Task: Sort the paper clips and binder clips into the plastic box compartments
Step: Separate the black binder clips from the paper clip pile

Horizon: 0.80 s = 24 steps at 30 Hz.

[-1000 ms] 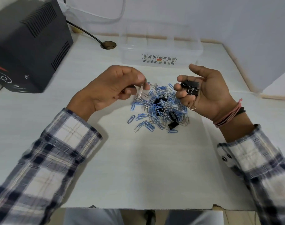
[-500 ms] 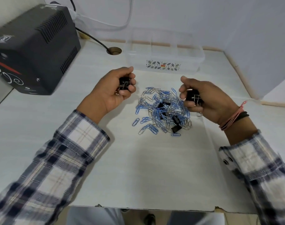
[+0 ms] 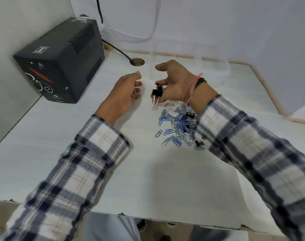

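A heap of blue and silver paper clips (image 3: 176, 126) with a few black binder clips mixed in lies on the white table, partly under my right sleeve. My right hand (image 3: 177, 84) hovers beyond the heap, fingers loosely curled on black binder clips (image 3: 157, 93) whose silver handles hang down. My left hand (image 3: 128, 92) is just left of it, closed around a binder clip; only its silver wire handles (image 3: 134, 96) show. The clear plastic box (image 3: 217, 64) stands at the back of the table, right behind my right hand; its compartments are hard to make out.
A black power unit (image 3: 61, 61) with a green light stands at the back left, with cables running up the wall. A round cable hole (image 3: 137, 62) sits beside the box. Grey partition walls close in the back and right; the table's front edge is near my body.
Both hands moved forward toward the left end of the box. My right hand crossed left over the heap and loosened its fingers around the binder clips. The camera tilted left.
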Each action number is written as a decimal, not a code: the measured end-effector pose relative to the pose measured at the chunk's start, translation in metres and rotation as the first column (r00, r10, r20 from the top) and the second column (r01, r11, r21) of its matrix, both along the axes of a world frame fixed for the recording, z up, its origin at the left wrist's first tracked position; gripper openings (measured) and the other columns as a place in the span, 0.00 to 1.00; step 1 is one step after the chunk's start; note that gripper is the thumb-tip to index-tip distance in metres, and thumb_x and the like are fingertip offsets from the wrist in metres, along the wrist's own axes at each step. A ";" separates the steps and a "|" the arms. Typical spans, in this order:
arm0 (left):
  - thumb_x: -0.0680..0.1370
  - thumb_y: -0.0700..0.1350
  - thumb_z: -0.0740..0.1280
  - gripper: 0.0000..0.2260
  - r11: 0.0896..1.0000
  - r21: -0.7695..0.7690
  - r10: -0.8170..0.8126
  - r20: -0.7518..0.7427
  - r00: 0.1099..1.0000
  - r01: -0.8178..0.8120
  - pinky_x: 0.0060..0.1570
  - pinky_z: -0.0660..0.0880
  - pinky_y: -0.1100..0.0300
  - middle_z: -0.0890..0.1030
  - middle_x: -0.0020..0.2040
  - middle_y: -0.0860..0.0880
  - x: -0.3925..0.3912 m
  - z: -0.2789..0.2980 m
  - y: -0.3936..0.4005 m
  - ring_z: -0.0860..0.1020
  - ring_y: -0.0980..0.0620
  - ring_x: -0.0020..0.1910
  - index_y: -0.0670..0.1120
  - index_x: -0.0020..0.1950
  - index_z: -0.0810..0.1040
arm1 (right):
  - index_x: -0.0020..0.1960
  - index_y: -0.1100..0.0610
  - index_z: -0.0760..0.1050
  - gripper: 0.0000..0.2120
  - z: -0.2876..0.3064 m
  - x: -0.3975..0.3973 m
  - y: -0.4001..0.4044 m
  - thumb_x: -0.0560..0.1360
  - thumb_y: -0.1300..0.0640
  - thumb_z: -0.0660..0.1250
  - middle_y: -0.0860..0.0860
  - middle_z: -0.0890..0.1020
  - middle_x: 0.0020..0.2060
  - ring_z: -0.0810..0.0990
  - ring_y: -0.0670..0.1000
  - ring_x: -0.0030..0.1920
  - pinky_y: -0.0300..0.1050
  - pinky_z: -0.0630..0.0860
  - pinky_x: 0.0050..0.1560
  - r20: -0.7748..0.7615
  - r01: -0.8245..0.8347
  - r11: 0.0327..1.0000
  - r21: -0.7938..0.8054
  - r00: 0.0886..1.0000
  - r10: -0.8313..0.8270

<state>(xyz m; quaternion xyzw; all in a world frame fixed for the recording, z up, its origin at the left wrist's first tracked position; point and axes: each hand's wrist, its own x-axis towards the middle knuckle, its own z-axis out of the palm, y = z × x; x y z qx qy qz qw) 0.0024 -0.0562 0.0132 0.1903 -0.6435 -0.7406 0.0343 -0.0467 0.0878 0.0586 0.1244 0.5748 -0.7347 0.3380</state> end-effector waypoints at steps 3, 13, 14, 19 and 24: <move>0.83 0.56 0.61 0.15 0.999 -0.037 -0.029 -0.031 0.999 0.028 0.55 0.74 0.52 0.84 0.55 0.46 0.000 0.000 -0.001 0.79 0.49 0.52 0.47 0.56 0.80 | 0.74 0.59 0.62 0.26 0.001 -0.002 -0.008 0.79 0.52 0.63 0.64 0.68 0.63 0.64 0.74 0.72 0.78 0.61 0.67 0.004 -0.094 0.996 -0.011 0.996 0.094; 0.82 0.49 0.65 0.13 0.981 -0.189 0.004 -0.168 0.986 -0.036 0.58 0.80 0.53 0.86 0.57 0.44 0.007 0.007 -0.008 0.84 0.49 0.55 0.43 0.56 0.84 | 0.55 0.64 0.78 0.08 0.013 0.002 0.076 0.80 0.62 0.62 0.63 0.82 0.52 0.86 0.60 0.48 0.52 0.85 0.49 -0.403 -0.043 0.970 0.240 0.905 0.140; 0.81 0.47 0.66 0.12 0.981 -0.191 0.001 -0.203 0.979 -0.040 0.52 0.81 0.55 0.86 0.56 0.42 0.009 0.008 -0.007 0.84 0.49 0.51 0.41 0.57 0.83 | 0.54 0.64 0.79 0.08 0.012 0.005 0.091 0.79 0.64 0.63 0.62 0.83 0.49 0.85 0.57 0.43 0.48 0.84 0.45 -0.465 -0.024 0.950 0.311 0.868 0.174; 0.79 0.39 0.69 0.09 0.937 -0.336 -0.198 -0.299 0.933 0.091 0.34 0.74 0.60 0.84 0.50 0.39 0.015 0.009 0.009 0.79 0.52 0.38 0.40 0.57 0.83 | 0.53 0.65 0.82 0.07 0.000 0.015 0.154 0.76 0.69 0.68 0.59 0.84 0.43 0.79 0.50 0.35 0.42 0.77 0.35 -0.577 0.043 0.831 0.554 0.740 0.346; 0.78 0.42 0.73 0.10 0.645 -0.705 -0.546 -0.154 0.823 0.296 0.34 0.72 0.73 0.86 0.52 0.52 0.020 -0.010 0.045 0.79 0.56 0.39 0.48 0.59 0.85 | 0.51 0.59 0.85 0.06 -0.024 0.026 0.168 0.74 0.64 0.73 0.49 0.85 0.35 0.78 0.45 0.34 0.37 0.75 0.35 -0.558 -0.035 0.734 0.679 0.625 0.546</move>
